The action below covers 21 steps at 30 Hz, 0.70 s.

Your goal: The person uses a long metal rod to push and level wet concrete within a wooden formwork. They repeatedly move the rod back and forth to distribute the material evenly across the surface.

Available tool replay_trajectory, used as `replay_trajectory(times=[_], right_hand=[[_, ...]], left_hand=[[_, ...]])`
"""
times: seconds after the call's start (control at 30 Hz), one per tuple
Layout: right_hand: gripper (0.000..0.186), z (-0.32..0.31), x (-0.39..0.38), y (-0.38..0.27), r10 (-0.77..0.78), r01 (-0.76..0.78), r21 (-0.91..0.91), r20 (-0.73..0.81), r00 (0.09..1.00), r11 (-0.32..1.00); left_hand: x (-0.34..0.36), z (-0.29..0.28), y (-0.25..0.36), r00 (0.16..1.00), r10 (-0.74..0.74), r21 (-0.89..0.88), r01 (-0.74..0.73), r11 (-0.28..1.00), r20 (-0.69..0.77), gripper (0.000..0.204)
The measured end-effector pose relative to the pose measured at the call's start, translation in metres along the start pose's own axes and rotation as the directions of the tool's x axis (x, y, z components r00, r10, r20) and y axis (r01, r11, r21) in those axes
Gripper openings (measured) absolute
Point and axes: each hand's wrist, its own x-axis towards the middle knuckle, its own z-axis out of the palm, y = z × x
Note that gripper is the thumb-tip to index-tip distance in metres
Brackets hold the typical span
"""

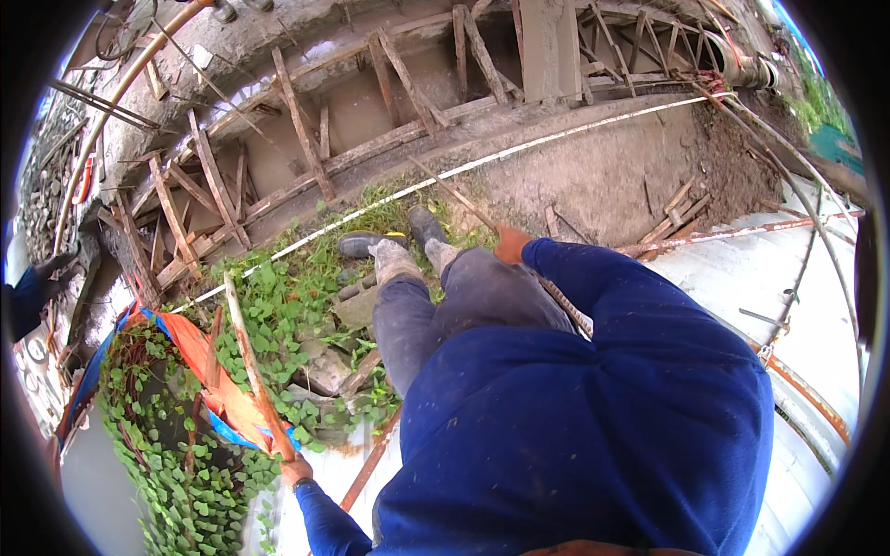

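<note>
My left hand grips the lower end of a pale, weathered wooden pole that slants up beside an orange-and-blue tarp. My right hand is closed on a thin wooden stick, which reaches toward a white line along the trench. My gray-muddied boots stand among green leafy plants and broken stones.
A timber formwork spans a trench of muddy water. Bare soil with scrap wood lies to the right, beside white sheeting crossed by rusty pipes. A co-worker's dark sleeve shows at the left edge.
</note>
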Motion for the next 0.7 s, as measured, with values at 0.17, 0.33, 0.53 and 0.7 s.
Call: replay_trajectory(times=[0.17,0.33,0.53,0.7], right_hand=[[0.053,-0.001,0.009,0.013,0.003,-0.001,0.111,-0.013,1.000,0.994],[0.057,-0.018,0.008,0.012,-0.028,0.026,0.325,0.000,1.000,0.945],[0.057,-0.045,-0.028,0.011,0.109,-0.160,0.645,0.119,0.987,0.748],[0.049,-0.043,-0.040,0.016,0.158,-0.201,0.705,0.127,0.979,0.680]], left_hand=[[0.011,0.011,-0.005,0.999,0.030,0.032,-0.028,0.999,-0.045,0.053],[0.016,0.009,-0.011,1.000,0.016,0.022,-0.015,1.000,-0.010,0.064],[0.021,0.014,-0.012,0.995,0.095,0.012,-0.095,0.995,-0.010,0.062],[0.022,0.021,-0.013,0.993,0.085,-0.072,-0.079,0.994,0.080,0.059]])
